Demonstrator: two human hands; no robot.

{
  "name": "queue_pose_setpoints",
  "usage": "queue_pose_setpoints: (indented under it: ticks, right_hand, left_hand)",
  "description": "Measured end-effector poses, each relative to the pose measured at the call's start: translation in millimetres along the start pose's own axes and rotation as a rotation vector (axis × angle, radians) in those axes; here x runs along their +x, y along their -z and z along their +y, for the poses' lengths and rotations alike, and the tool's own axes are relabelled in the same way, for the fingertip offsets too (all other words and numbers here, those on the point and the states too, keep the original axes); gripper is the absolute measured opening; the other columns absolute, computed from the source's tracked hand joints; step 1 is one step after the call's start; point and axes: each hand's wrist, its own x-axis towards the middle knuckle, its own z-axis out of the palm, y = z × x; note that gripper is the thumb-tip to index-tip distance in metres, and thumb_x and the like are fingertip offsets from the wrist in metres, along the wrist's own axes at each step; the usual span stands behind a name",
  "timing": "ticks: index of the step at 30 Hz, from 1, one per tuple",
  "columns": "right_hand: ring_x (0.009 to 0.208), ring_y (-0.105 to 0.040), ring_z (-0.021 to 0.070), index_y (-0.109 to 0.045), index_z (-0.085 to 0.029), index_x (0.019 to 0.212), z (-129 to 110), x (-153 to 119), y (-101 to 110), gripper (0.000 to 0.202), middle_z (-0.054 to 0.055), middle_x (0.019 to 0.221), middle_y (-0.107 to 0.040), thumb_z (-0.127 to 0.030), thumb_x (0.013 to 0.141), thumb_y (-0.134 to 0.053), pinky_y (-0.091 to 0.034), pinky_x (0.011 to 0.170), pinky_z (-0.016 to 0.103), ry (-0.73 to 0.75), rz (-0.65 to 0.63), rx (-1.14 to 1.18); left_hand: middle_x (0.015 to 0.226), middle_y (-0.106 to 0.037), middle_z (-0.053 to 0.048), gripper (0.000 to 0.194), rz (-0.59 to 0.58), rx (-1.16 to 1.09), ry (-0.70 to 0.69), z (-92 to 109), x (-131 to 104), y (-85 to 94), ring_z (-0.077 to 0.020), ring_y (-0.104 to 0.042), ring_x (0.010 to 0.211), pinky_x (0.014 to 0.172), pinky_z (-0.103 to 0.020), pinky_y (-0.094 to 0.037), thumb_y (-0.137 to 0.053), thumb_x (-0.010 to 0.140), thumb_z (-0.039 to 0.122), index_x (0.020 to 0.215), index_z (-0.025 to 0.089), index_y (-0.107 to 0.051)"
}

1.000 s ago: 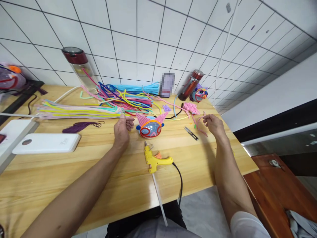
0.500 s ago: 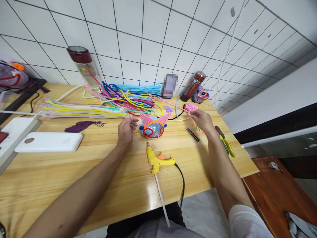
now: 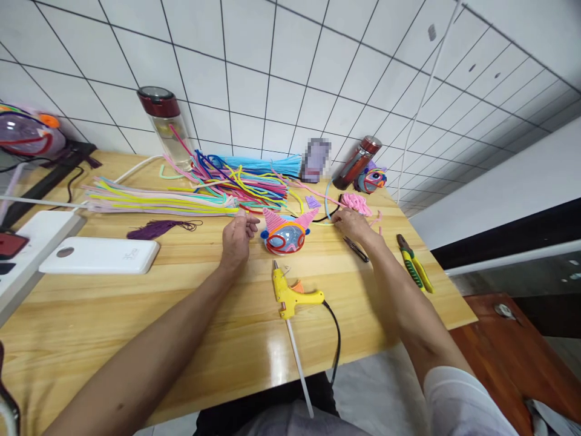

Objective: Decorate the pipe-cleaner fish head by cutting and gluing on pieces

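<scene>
A craft animal face (image 3: 285,235) stands mid-table, with pink wound ears, an orange band, red rings and a clear round front. Just left of it is my left hand (image 3: 238,235), its fingers loosely bent and apart, with nothing in them. My right hand (image 3: 351,225) is low over the table to the right of the face, fingers drawn together beside a dark cord. Whatever is between those fingertips is hidden. A pink pipe-cleaner bundle (image 3: 356,203) lies just behind this hand, and small snips (image 3: 356,249) lie in front. The yellow glue gun (image 3: 288,297) rests nearer me.
Pipe cleaners (image 3: 245,181) are heaped at the back between a clear bottle (image 3: 166,127) and a phone (image 3: 316,158). A red flask (image 3: 358,162) leans at right rear. Pliers (image 3: 414,263) lie right; a purple tassel (image 3: 157,229) and white power bank (image 3: 100,255) lie left.
My right hand has moved left and down from the pink bundle, which stays on the table. My left hand remains beside the face. The whole view has shifted slightly.
</scene>
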Motion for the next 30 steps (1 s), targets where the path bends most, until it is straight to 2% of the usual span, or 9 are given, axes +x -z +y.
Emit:
queue_pose_setpoints:
  ticks: [3, 6, 9, 11, 17, 21, 25, 30]
  right_hand:
    - [0.109, -0.071, 0.0248, -0.083, -0.020, 0.100, 0, -1, 1, 0.027, 0.012, 0.121, -0.082, -0.008, 0.086, -0.063, -0.049, 0.086, 0.028, 0.020, -0.005, 0.025]
    - [0.101, -0.071, 0.0232, -0.080, -0.020, 0.100, 0, -6, 5, 0.025, 0.010, 0.112, -0.084, -0.012, 0.089, -0.059, -0.048, 0.081, 0.027, 0.022, 0.014, 0.065]
    - [0.091, -0.070, 0.0237, -0.079, -0.020, 0.106, 1, -11, 12, 0.026, 0.010, 0.104, -0.084, -0.017, 0.093, -0.056, -0.047, 0.078, 0.029, 0.003, 0.059, 0.108]
    - [0.092, -0.070, 0.0248, -0.079, -0.021, 0.110, 2, -15, 19, 0.026, 0.009, 0.103, -0.083, -0.021, 0.096, -0.056, -0.048, 0.081, 0.031, 0.002, 0.111, 0.154]
    - [0.090, -0.069, 0.0221, -0.078, -0.021, 0.094, 7, -26, 45, 0.024, 0.005, 0.095, -0.080, -0.035, 0.094, -0.059, -0.052, 0.087, 0.034, 0.051, 0.309, 0.549]
    - [0.083, -0.067, 0.0180, -0.073, -0.021, 0.089, 8, -32, 58, 0.021, 0.002, 0.087, -0.077, -0.040, 0.091, -0.063, -0.053, 0.081, 0.031, 0.049, 0.351, 0.750]
    - [0.069, -0.060, 0.0139, -0.065, -0.022, 0.079, 11, -30, 57, 0.021, -0.001, 0.072, -0.068, -0.041, 0.088, -0.067, -0.050, 0.070, 0.027, -0.027, 0.399, 0.826]
    - [0.061, -0.056, 0.0123, -0.067, -0.022, 0.083, 14, -25, 52, 0.024, -0.003, 0.068, -0.064, -0.045, 0.087, -0.074, -0.045, 0.060, 0.025, -0.041, 0.451, 0.949]
  left_hand:
    - [0.066, -0.063, -0.006, 0.066, -0.003, -0.002, 0.002, 1, 0, -0.6, -0.0147, -0.051, 0.057, 0.056, -0.030, -0.040, -0.056, 0.097, 0.076, 0.076, 0.017, -0.075]
    - [0.066, -0.063, -0.005, 0.065, -0.011, -0.013, -0.002, 1, 0, -0.7, -0.0146, -0.051, 0.057, 0.056, -0.030, -0.041, -0.057, 0.097, 0.075, 0.076, 0.017, -0.075]
    - [0.066, -0.063, -0.005, 0.064, -0.015, -0.014, -0.004, 0, 1, 0.0, -0.0143, -0.051, 0.056, 0.055, -0.030, -0.041, -0.057, 0.098, 0.075, 0.076, 0.017, -0.075]
    - [0.065, -0.063, -0.005, 0.065, -0.014, -0.010, -0.001, 0, 1, 0.3, -0.0138, -0.051, 0.055, 0.054, -0.029, -0.041, -0.056, 0.099, 0.074, 0.076, 0.017, -0.075]
    - [0.064, -0.064, -0.005, 0.066, -0.002, -0.007, -0.010, 2, 0, -1.2, -0.0134, -0.052, 0.054, 0.052, -0.028, -0.041, -0.055, 0.100, 0.074, 0.074, 0.017, -0.076]
    - [0.064, -0.064, -0.006, 0.064, 0.002, -0.015, -0.021, 3, 0, -1.6, -0.0137, -0.052, 0.054, 0.052, -0.028, -0.041, -0.057, 0.099, 0.072, 0.074, 0.017, -0.076]
    - [0.064, -0.063, -0.005, 0.064, -0.005, 0.002, -0.007, 1, 1, 0.0, -0.0136, -0.051, 0.054, 0.053, -0.028, -0.041, -0.057, 0.099, 0.073, 0.075, 0.017, -0.075]
    - [0.068, -0.063, -0.004, 0.067, -0.030, 0.028, -0.013, -2, 0, 1.8, -0.0127, -0.052, 0.058, 0.057, -0.027, -0.042, -0.055, 0.098, 0.075, 0.080, 0.014, -0.076]
